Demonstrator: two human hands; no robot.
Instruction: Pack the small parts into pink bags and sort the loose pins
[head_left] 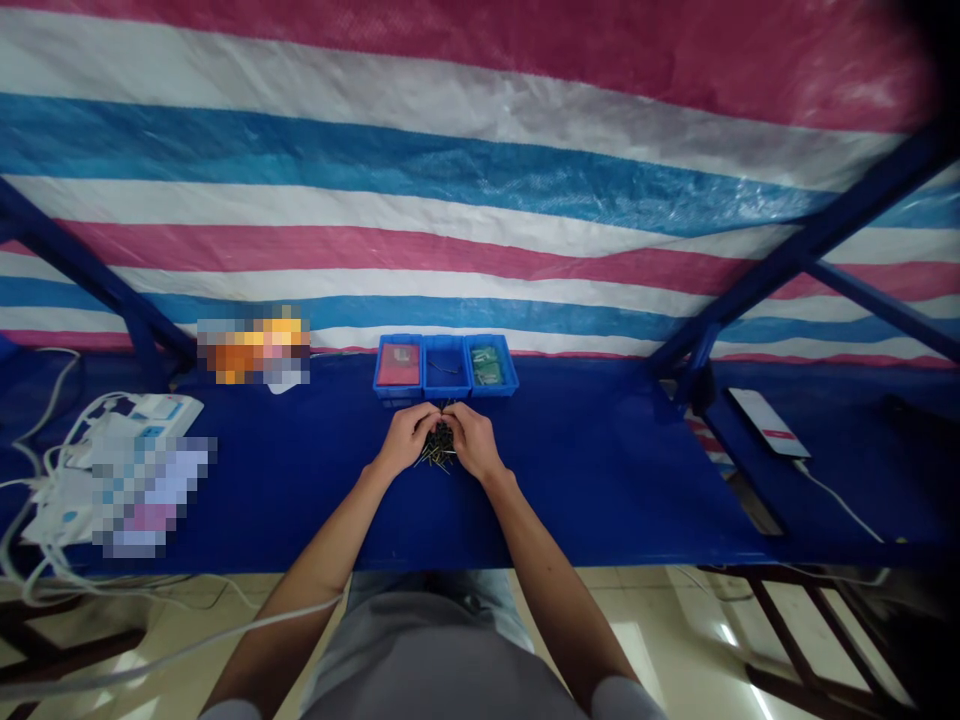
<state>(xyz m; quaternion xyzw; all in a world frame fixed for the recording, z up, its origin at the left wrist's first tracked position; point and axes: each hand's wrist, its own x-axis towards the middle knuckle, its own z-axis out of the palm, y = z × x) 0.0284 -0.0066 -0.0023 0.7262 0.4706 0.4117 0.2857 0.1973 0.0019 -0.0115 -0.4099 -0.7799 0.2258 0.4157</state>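
Note:
A small heap of thin screws [436, 450] lies on the blue table, dark and brass-toned. Over its left side is my left hand [410, 432], fingers curled and tips pinched together. My right hand [470, 434] covers the right side, its fingertips pinched too and meeting those of the left at the top of the heap. What the fingertips hold is too small to make out. Just beyond the hands stand three joined blue bins: the left bin [376, 388] has a red packet [398, 364], the middle bin [447, 388] a few thin dark pieces, the right bin [513, 385] silvery pieces on green.
On the left, a white power strip [169, 412] sits among tangled white cables [56, 470] beside a blurred-out item. Another blurred orange item [259, 348] is at the back left. A phone [769, 422] with a charging cable lies far right. Blue frame bars [795, 250] slant at both sides.

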